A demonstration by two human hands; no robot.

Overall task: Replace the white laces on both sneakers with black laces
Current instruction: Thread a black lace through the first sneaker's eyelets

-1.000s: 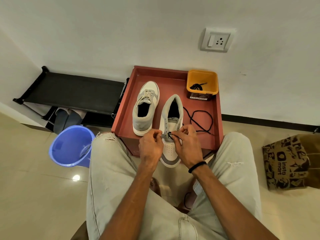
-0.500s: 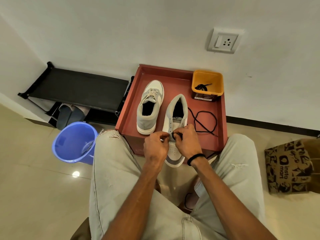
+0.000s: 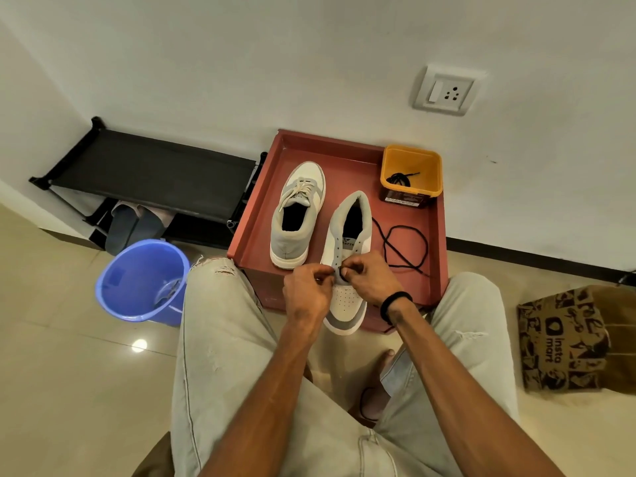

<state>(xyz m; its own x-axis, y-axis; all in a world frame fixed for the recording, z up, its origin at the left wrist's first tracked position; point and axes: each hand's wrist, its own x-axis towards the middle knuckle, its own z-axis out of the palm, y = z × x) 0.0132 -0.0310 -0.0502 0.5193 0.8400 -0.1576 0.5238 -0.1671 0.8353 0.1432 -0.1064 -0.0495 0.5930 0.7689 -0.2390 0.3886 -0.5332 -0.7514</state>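
While both hands [image 3: 366, 280] pinch the black lace [image 3: 406, 247] at the near sneaker's [image 3: 347, 297] lowest eyelets — fingers curled tight.

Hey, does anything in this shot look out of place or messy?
Mostly tidy. The near sneaker overhangs the red tray front edge, toe unsupported, and the black lace sprawls loose across the tray.

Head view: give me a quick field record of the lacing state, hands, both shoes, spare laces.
left hand: pinches the black lace at the lowest eyelets
right hand: pinches the black lace there too
near sneaker: white lace gone, upper eyelets bare, toe overhangs the red tray
far sneaker: white lace still in
lace slack: loops on the tray right of the near sneaker
orange tub: holds a second black lace
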